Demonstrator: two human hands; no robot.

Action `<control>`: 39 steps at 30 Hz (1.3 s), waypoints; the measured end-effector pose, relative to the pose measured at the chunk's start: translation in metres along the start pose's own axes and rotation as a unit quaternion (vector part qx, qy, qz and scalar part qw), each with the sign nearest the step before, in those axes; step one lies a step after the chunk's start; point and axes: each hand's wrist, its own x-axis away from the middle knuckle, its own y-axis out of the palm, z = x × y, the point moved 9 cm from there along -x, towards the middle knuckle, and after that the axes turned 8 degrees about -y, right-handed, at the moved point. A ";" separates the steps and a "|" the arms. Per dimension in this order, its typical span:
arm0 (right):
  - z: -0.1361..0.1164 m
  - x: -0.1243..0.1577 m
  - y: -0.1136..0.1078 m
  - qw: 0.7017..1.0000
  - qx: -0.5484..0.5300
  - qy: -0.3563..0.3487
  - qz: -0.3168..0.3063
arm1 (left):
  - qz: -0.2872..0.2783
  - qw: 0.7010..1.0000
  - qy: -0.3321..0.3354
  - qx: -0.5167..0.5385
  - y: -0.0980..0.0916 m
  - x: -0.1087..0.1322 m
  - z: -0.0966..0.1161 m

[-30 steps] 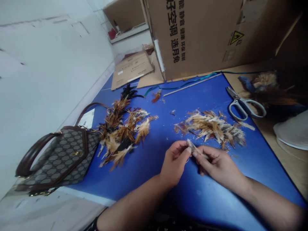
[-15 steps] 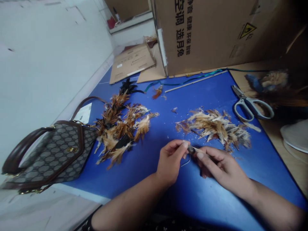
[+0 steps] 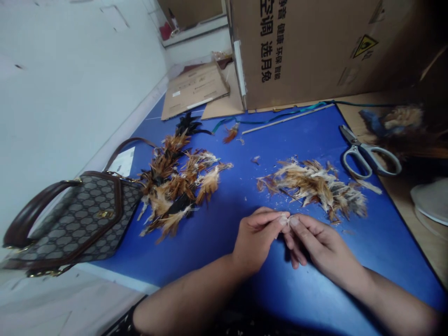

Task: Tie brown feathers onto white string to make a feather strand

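Note:
My left hand [image 3: 257, 238] is closed in a pinch, its thumb and forefinger tips meeting those of my right hand. My right hand [image 3: 322, 245] pinches as well, with its other fingers curled below. Whatever lies between the fingertips is mostly hidden; only a pale speck shows. Just beyond the hands lies a loose pile of tan, white and grey feathers [image 3: 315, 184]. To the left, tied-looking bunches of brown and black feathers [image 3: 175, 179] spread over the blue tabletop [image 3: 224, 252].
Scissors [image 3: 367, 156] lie at the right edge. A patterned handbag [image 3: 84, 217] sits at the left. Behind are a thin stick [image 3: 287, 120], a teal ribbon [image 3: 259, 122], flat cardboard [image 3: 194, 88] and a large carton [image 3: 308, 56].
My hands have come closer together, fingertip to fingertip, and shifted slightly right. The dark piece and hanging pale thread seen between them before are no longer visible. The view has shifted slightly.

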 end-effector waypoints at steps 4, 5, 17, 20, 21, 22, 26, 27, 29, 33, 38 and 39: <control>0.002 0.000 0.000 1.000 -0.011 0.018 0.002 | 0.000 1.000 0.005 0.001 -0.001 -0.001 -0.002; 0.004 0.000 0.001 1.000 -0.018 0.022 0.004 | -0.001 1.000 0.006 -0.002 -0.001 -0.001 -0.002; 0.010 0.002 0.009 0.998 -0.025 0.041 -0.029 | 0.005 1.000 -0.007 0.013 -0.001 -0.001 0.000; 0.008 0.003 0.010 0.998 0.009 0.039 -0.039 | 0.018 0.998 -0.002 0.065 -0.008 -0.003 0.001; 0.004 0.002 0.007 0.998 0.045 0.026 -0.038 | 0.028 0.996 0.001 0.089 -0.011 -0.004 0.002; -0.002 0.000 0.002 0.995 0.097 -0.001 -0.030 | 0.039 0.993 0.003 0.114 -0.016 -0.004 0.003; -0.049 -0.002 -0.030 0.906 0.364 -0.199 0.082 | 0.087 0.979 -0.005 0.185 -0.034 -0.006 0.008; -0.057 0.000 -0.035 0.873 0.414 -0.236 0.106 | 0.094 0.976 -0.010 0.195 -0.036 -0.006 0.010; -0.063 -0.001 -0.042 0.817 0.499 -0.261 0.128 | 0.097 0.974 -0.015 0.205 -0.038 -0.005 0.011; -0.051 -0.009 -0.049 0.731 0.639 -0.203 0.129 | 0.076 0.977 -0.008 0.198 -0.032 -0.002 0.010; -0.044 -0.010 -0.046 0.711 0.660 -0.215 0.114 | 0.061 0.981 -0.002 0.187 -0.028 0.001 0.008; -0.044 -0.010 -0.046 0.710 0.660 -0.219 0.110 | 0.062 0.981 0.001 0.185 -0.028 0.001 0.009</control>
